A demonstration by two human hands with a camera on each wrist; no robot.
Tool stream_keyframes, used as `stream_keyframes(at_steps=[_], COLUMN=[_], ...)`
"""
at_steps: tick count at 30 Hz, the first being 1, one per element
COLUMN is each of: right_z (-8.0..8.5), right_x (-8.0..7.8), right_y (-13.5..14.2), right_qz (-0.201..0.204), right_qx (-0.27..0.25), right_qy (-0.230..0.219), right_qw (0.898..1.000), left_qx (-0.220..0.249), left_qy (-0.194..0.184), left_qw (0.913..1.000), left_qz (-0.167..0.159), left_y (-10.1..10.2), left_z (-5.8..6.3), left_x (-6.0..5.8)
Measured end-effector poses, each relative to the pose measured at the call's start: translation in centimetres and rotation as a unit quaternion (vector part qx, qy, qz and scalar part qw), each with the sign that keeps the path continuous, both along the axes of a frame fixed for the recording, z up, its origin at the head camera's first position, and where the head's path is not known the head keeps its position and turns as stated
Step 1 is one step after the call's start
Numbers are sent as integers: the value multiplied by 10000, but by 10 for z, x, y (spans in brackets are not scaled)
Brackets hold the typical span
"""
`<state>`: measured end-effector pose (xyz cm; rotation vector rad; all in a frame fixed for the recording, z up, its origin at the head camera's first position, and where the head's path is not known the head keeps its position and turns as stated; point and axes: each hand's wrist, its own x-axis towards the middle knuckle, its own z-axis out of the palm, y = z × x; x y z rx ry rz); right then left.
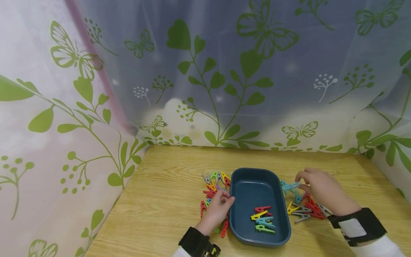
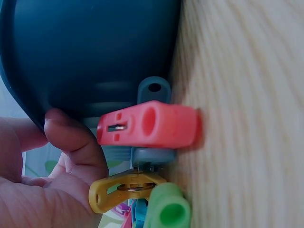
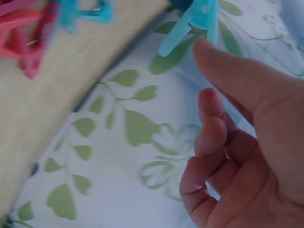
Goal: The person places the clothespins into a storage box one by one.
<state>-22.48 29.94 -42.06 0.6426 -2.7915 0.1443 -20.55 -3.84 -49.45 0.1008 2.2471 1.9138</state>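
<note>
A dark blue plastic basin [image 1: 253,233] stands on the wooden table, holding several clothespins: a red one [image 1: 263,209], a yellow one [image 1: 258,215], a light blue one [image 1: 265,220] and a green one [image 1: 265,229]. My left hand [image 1: 218,208] pinches its left rim; in the left wrist view the thumb [image 2: 73,133] lies at the edge. To the right of the basin, my right hand [image 1: 324,189] pinches a light blue clothespin [image 1: 290,186] between thumb and fingertips. The right wrist view shows that clothespin beyond the thumb [image 3: 237,71], its far end cut off.
Mixed clothespins lie left of the basin, among them a red clothespin [image 1: 225,227] and, close to the left hand, a yellow clothespin [image 2: 126,187]. Another pile with red clothespins [image 1: 314,208] lies below the right hand. A leaf-patterned curtain [image 1: 205,89] borders the table's back.
</note>
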Motion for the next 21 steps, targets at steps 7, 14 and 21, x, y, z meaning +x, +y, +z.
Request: stream_keyframes(at_steps=[7, 14, 21], right_z=[22, 14, 0], right_x=[20, 35, 44], right_y=[-25, -58, -80], right_qz=[267, 771, 1429], right_qx=[-59, 97, 211], right_qy=[504, 133, -329], right_qw=[9984, 9969, 9890], left_qx=[30, 23, 31], left_qy=[25, 55, 93], left_qw=[10000, 10000, 9999], left_qz=[-17, -40, -68], left_y=[0, 0, -1], left_z=[-1, 1, 1], left_x=[0, 0, 2])
